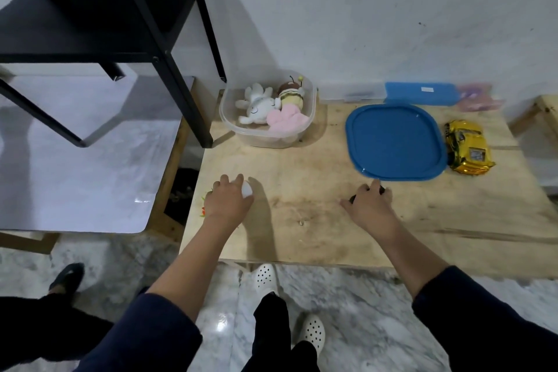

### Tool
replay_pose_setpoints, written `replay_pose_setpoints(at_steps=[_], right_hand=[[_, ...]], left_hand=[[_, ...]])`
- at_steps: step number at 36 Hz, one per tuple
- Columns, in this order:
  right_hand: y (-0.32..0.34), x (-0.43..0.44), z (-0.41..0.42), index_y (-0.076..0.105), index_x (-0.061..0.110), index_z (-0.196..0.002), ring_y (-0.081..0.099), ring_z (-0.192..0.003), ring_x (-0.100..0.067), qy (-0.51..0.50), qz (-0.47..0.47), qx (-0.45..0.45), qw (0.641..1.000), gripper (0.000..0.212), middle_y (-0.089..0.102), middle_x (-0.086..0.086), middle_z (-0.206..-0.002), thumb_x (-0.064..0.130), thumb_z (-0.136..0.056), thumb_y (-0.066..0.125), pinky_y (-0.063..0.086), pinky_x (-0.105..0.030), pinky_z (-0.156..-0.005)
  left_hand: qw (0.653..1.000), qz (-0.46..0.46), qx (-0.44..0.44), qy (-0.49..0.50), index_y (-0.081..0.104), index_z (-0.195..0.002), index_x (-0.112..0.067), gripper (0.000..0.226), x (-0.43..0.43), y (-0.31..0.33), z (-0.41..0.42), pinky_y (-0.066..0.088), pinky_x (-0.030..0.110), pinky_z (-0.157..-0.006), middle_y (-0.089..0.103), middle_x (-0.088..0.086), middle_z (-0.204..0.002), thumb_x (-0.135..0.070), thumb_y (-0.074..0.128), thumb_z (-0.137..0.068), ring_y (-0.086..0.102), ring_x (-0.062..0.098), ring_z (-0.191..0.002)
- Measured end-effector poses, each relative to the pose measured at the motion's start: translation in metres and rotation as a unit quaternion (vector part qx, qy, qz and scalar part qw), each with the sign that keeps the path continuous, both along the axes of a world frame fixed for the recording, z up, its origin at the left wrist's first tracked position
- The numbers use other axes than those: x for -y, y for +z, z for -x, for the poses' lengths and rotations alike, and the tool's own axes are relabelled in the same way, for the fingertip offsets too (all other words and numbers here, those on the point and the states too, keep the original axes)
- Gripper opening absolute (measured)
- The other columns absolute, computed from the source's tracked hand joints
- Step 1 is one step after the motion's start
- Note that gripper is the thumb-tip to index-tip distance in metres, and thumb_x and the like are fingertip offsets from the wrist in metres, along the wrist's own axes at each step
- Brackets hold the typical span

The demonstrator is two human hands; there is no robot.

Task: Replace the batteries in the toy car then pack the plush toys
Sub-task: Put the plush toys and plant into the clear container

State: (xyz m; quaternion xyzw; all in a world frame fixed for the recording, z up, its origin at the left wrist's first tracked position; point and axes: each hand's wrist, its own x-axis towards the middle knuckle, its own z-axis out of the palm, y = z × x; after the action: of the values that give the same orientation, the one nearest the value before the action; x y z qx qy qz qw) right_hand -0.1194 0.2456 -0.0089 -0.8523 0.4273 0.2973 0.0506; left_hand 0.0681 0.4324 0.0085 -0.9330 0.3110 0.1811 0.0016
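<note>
Toy car (pixel 469 147) far right, just beside blue lid (pixel 395 142); plush toys (pixel 271 106) far, in clear tub (pixel 262 137). Left hand (pixel 228 201) curled round white round thing (pixel 247 189); right hand (pixel 371 205) over small dark thing (pixel 352 198), grip impossible to tell. Probably packing; next, lifting toward tub.

Home room: marble floor (pixel 362 311), plywood table (pixel 302 220).

Sleeves: navy fabric is worn, left sleeve (pixel 145 338) and right sleeve (pixel 483 320) ending mid-forearm, lower frame.
Hands: left hand (pixel 229 199) and right hand (pixel 373 204) are pictured bare.
Trousers (pixel 271 320): black, bottom centre.
Shoes: white perforated clogs (pixel 265 278) are worn.
</note>
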Motion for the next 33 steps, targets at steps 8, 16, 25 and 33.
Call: replay_pose_setpoints(at_steps=[8,16,25,33], right_hand=[[-0.001,0.016,0.004,0.056,0.002,-0.110,0.029,-0.115,-0.037,-0.188,-0.036,0.028,0.981,0.077,0.030,-0.022,-0.126,0.067,-0.087,0.023,0.036,-0.045,-0.099],[-0.003,0.025,0.021,0.049,-0.002,-0.118,0.037,-0.118,-0.035,-0.249,-0.033,0.116,0.961,0.094,0.034,-0.020,-0.131,0.077,-0.080,0.016,0.041,-0.043,-0.095],[-0.008,0.016,0.043,0.030,0.020,-0.141,0.009,-0.142,-0.030,-0.124,-0.005,0.208,0.970,0.070,0.019,-0.009,-0.153,0.066,-0.087,0.029,0.014,-0.054,-0.110],[-0.021,0.020,0.069,0.023,0.025,-0.146,-0.005,-0.145,-0.017,0.035,-0.086,0.293,0.952,0.072,0.011,0.003,-0.157,0.051,-0.086,0.054,-0.005,-0.045,-0.115]], left_hand=[[1.000,-0.002,-0.008,0.016,0.026,-0.144,-0.021,0.056,-0.012,0.001,0.000,0.042,0.041,-0.090,0.038,0.012,-0.135,-0.040,0.044,-0.095,0.038,0.031,-0.123],[1.000,0.006,-0.008,0.028,0.027,-0.143,-0.021,0.056,-0.016,0.000,0.002,0.042,0.041,-0.092,0.038,0.012,-0.136,-0.040,0.044,-0.094,0.039,0.030,-0.124],[1.000,-0.003,0.016,0.019,0.032,-0.140,-0.020,0.052,-0.012,-0.003,0.008,0.039,0.040,-0.094,0.040,0.011,-0.134,-0.040,0.045,-0.094,0.039,0.030,-0.124],[1.000,0.002,0.022,0.005,0.028,-0.142,-0.020,0.053,-0.013,-0.008,0.009,0.037,0.043,-0.097,0.040,0.010,-0.138,-0.039,0.043,-0.095,0.040,0.029,-0.125]])
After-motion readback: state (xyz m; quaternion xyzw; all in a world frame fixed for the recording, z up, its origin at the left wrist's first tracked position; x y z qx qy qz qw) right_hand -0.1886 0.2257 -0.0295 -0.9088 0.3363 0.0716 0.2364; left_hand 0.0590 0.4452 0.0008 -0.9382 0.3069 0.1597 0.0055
